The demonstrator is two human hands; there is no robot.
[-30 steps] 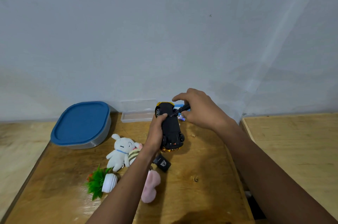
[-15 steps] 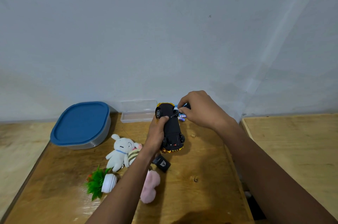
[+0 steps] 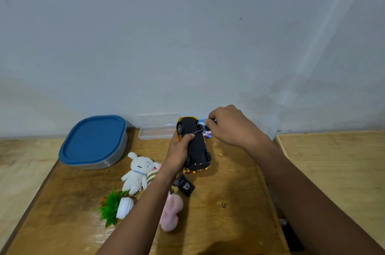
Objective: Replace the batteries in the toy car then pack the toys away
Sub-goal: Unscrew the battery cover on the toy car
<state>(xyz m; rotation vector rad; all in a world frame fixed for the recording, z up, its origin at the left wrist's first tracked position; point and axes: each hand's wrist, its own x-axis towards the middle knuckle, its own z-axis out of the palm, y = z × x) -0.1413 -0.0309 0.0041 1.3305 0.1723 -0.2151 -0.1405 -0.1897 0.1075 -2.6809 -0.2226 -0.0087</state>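
A yellow toy car (image 3: 196, 146) lies upside down on the wooden table, its black underside facing up. My left hand (image 3: 179, 151) grips the car's left side and steadies it. My right hand (image 3: 231, 126) is shut on a small black screwdriver (image 3: 201, 129) whose tip touches the underside near the car's far end. Small batteries (image 3: 207, 135) lie on the table just right of the car, partly hidden by my right hand. A black remote (image 3: 185, 186) sits close to my left wrist.
A grey container with a blue lid (image 3: 93, 142) stands at the back left, a clear plastic box (image 3: 156, 131) against the wall. A white plush rabbit (image 3: 137, 172), a striped plush (image 3: 152, 175), a pink plush (image 3: 171, 212) and a small fake plant (image 3: 113, 207) lie in front. Another table (image 3: 333, 161) adjoins on the right.
My right hand has curled tighter on the screwdriver and turned slightly at the car's far end. The left hand and car have stayed put.
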